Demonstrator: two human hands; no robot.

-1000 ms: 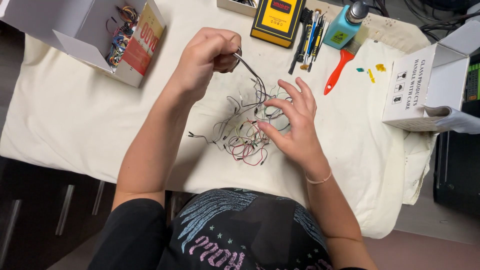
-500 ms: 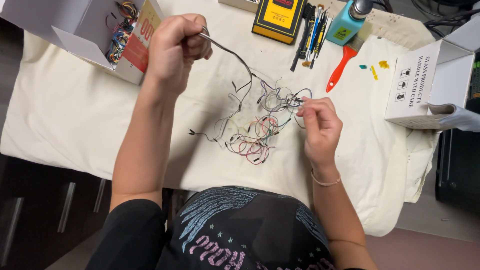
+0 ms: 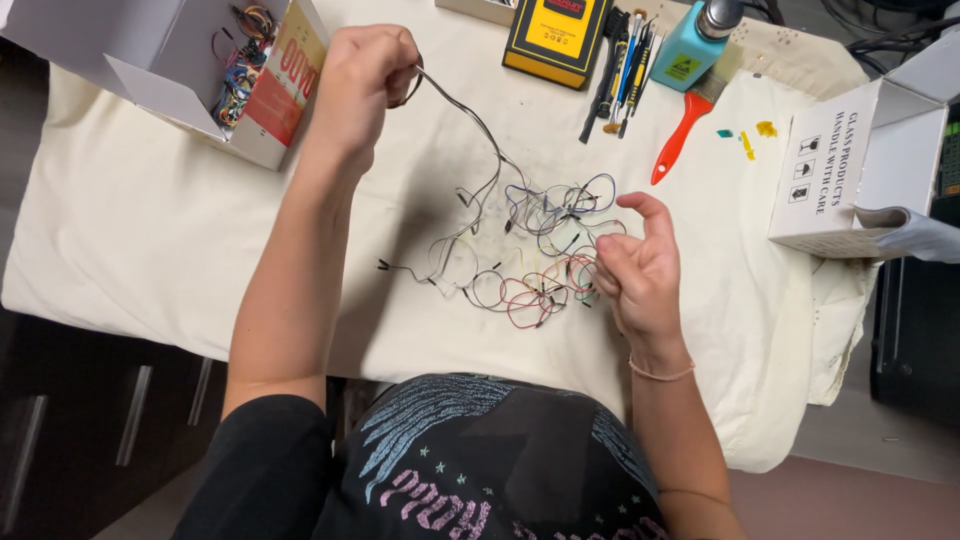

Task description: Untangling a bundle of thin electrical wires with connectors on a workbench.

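Wire is stretching longer now than half a second ago: your left hand (image 3: 368, 72), its grip pinched tight on the thin dark wire (image 3: 478, 125), is pulling it further up and away, beside the open white cardboard box (image 3: 165, 75). Your right hand (image 3: 636, 272), earlier closed, is now loosening, fingers half-spread in a wide grip, touching the edge of the tangle of slim, glossy coloured jumper wires (image 3: 530, 255) lying on the soft cream cloth-covered surface (image 3: 150, 230).
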